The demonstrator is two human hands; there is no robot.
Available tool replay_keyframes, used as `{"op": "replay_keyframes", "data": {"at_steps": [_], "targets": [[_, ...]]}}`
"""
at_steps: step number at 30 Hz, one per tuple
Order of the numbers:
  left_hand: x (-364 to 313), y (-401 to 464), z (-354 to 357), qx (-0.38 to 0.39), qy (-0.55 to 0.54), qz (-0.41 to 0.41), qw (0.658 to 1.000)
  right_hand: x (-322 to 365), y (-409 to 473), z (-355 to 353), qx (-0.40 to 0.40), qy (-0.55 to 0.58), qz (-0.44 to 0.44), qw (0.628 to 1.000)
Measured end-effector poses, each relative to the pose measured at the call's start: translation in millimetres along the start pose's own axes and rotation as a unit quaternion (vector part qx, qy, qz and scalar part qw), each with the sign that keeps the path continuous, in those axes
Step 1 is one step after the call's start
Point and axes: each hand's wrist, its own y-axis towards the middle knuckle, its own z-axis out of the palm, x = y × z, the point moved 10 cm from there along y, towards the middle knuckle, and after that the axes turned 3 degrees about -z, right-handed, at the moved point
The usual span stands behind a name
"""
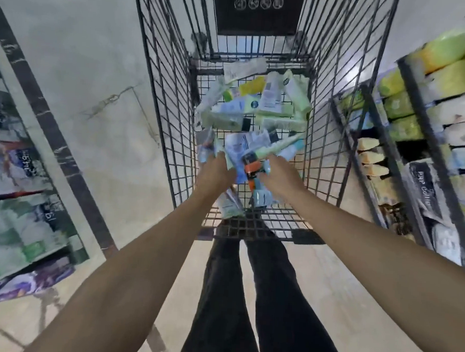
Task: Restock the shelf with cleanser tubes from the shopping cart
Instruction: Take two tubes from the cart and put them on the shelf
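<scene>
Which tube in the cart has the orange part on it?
The blue tube with the orange and black band, lying between the left hand and right hand at the near end of the wire shopping cart. The others are mostly pale green, yellow or white.

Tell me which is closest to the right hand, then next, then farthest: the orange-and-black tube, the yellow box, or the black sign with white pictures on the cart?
From the right hand:
1. Orange-and-black tube, right beside the fingers, toward the left.
2. Yellow box, deeper in the wire cart, among the pale tubes.
3. Black sign with white pictures, at the cart's far end.
</scene>
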Motion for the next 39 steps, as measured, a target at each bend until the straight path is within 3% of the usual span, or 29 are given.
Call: {"op": "replay_keyframes", "data": {"at_steps": [5, 11, 14, 18, 22, 29, 34, 39], "targets": [[8.6, 42.4, 31.3, 0.027, 0.007, -0.012, 1.0, -13.9, 52.6, 42.3, 0.012, 0.053, 0.031, 0.998], [-3.5, 56.7, 33.3, -0.041, 0.105, -0.017, 0.994, -29.9, 77.6, 66.1, -0.039, 0.052, 0.063, 0.996], [-2.0, 53.5, 33.3, -0.063, 0.095, -0.024, 0.993, -34.4, 75.4, 62.3, -0.068, 0.051, 0.074, 0.994], [-3.2, 47.3, 21.6, -0.089, -0.045, -0.028, 0.995, -32.1, 70.0, 49.3, -0.086, 0.066, 0.061, 0.992], [-14.5, 18.4, 3.8, -0.061, -0.214, -0.042, 0.974, -22.1, 58.6, 25.2, -0.127, 0.202, 0.067, 0.969], [-34.3, -42.0, -15.6, 0.121, -0.475, -0.148, 0.859, 2.6, 5.4, -54.3, -0.132, 0.396, 0.083, 0.905], [-68.2, -104.1, -78.1, 0.146, -0.478, -0.064, 0.864, 19.0, -68.8, -107.9, -0.097, 0.513, 0.062, 0.85], [-104.1, -159.9, -144.3, 0.102, -0.439, 0.069, 0.89, 45.1, -155.8, -171.8, -0.138, 0.482, 0.006, 0.865]]}}
